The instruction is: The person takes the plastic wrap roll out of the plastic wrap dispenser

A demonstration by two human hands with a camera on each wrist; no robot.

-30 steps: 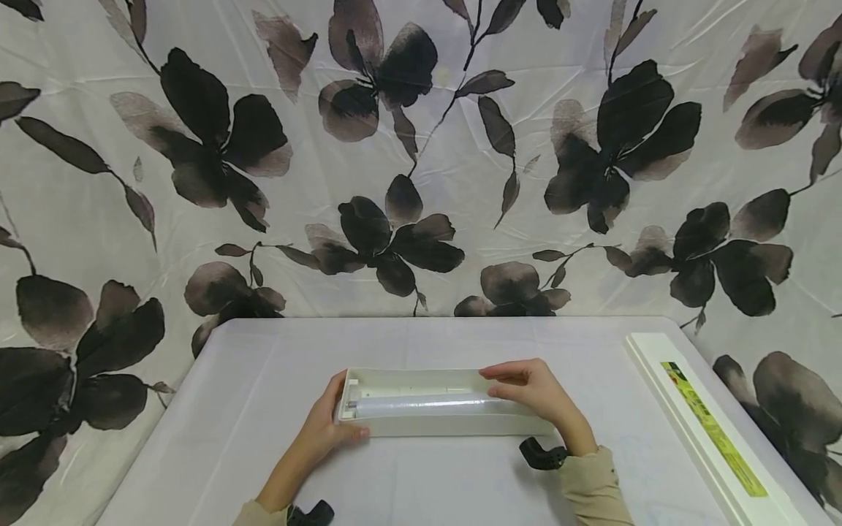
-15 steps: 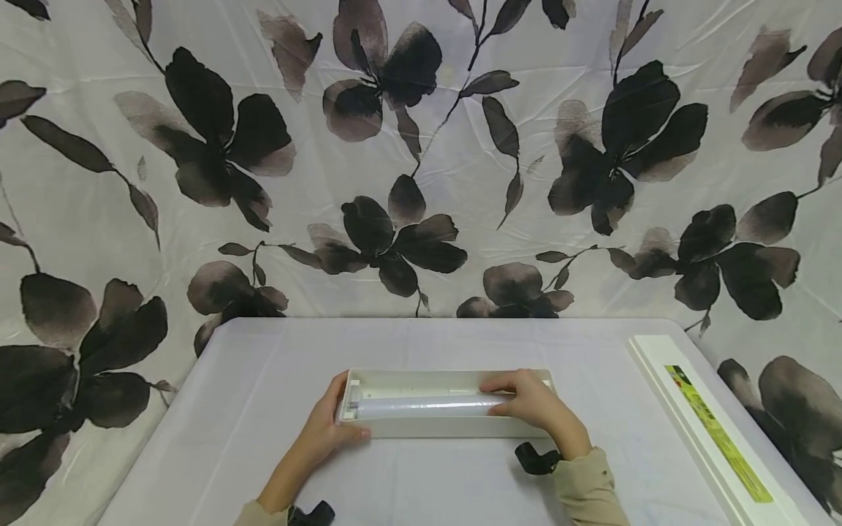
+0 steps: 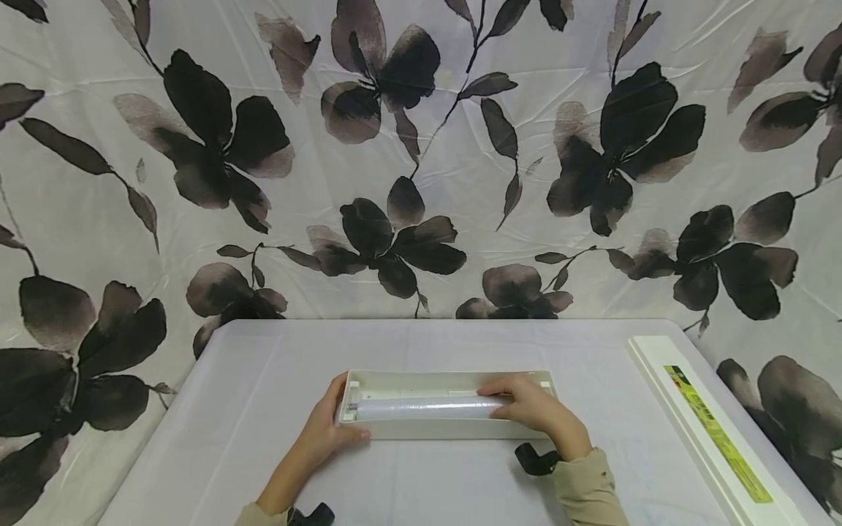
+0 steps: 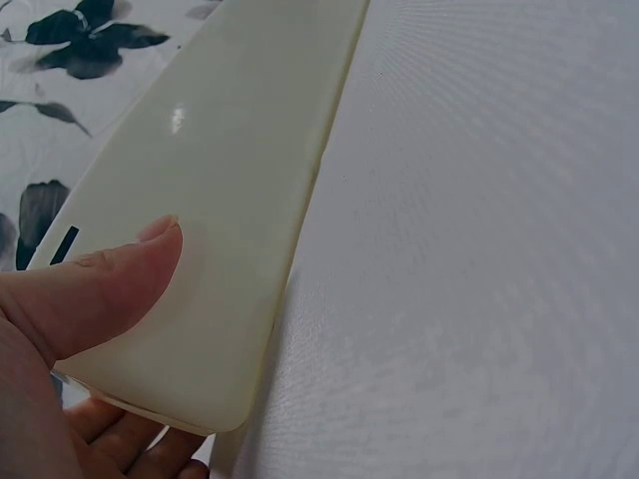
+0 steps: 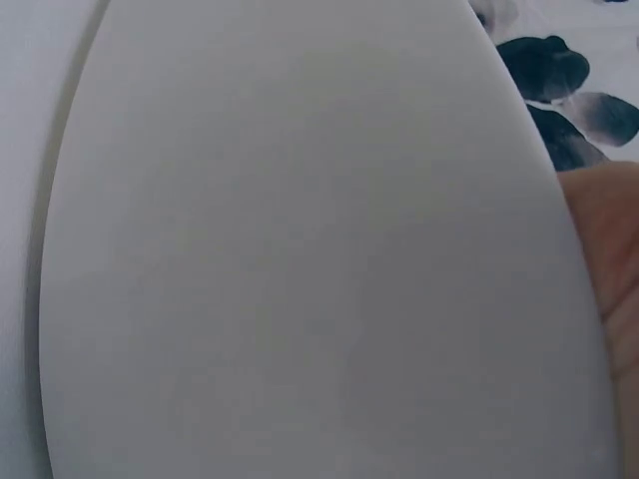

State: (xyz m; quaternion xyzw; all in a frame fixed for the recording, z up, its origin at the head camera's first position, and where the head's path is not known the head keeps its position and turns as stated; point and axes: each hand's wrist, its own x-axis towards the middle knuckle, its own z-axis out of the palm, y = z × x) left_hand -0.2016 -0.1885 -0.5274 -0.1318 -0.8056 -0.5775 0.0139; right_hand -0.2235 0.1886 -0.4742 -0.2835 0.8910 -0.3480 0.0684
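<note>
A long, white, open-topped light fixture housing (image 3: 434,429) lies across the middle of the table, a white tube lamp (image 3: 421,407) lengthwise inside it. My left hand (image 3: 327,420) holds the housing's left end, thumb against the front wall. In the left wrist view, the thumb of my left hand (image 4: 100,309) presses the smooth side of the housing (image 4: 230,180) while other fingers reach under its end. My right hand (image 3: 536,405) dips into the right part and grips the tube lamp, hiding its right end. The housing wall (image 5: 319,249) fills the right wrist view, covering most of that hand.
To the right, a long white panel (image 3: 651,352) with a yellow label (image 3: 717,435) lies slantwise along the table's edge. Black wrist cameras (image 3: 536,459) sit on both wrists. A floral cloth (image 3: 421,131) hangs behind the white table (image 3: 408,489).
My right hand has come down and slightly left from above the housing, its fingers now around the tube lamp. The left hand and the housing stay in place.
</note>
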